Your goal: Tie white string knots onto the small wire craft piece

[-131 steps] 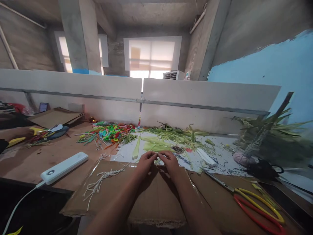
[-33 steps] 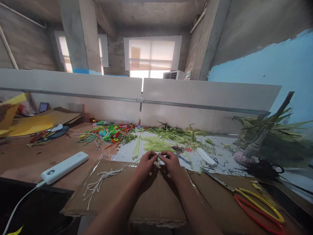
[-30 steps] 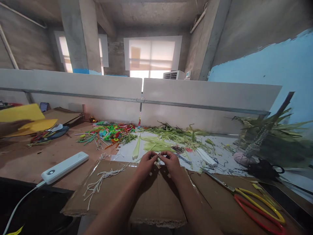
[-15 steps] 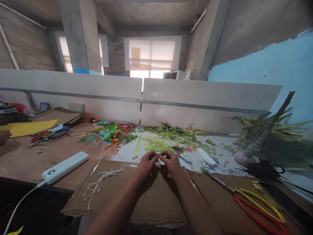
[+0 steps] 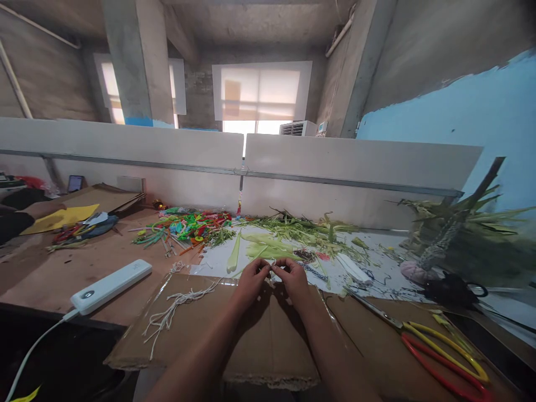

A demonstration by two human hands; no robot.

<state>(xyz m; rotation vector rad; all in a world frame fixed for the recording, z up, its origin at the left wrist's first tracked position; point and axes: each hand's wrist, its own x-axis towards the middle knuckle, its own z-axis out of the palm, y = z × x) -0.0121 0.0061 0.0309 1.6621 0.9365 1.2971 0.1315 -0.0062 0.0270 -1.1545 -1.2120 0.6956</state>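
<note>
Head cam: left hand [image 5: 250, 281] and right hand [image 5: 293, 279] meet over the cardboard sheet [image 5: 259, 340], fingertips pinched tight on a small whitish string piece [image 5: 271, 270]. Loose strings [image 5: 176, 306] lie left, scissors [image 5: 435, 349] right. Green leaf strips [image 5: 268, 245] sit just behind; nothing blocks the hands.

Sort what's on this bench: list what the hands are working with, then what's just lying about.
In use:
left hand
right hand
small string piece pinched between both hands
cardboard beneath them

Lying about:
string bundle
scissors
power bank
green leaves
coloured sticks
</note>
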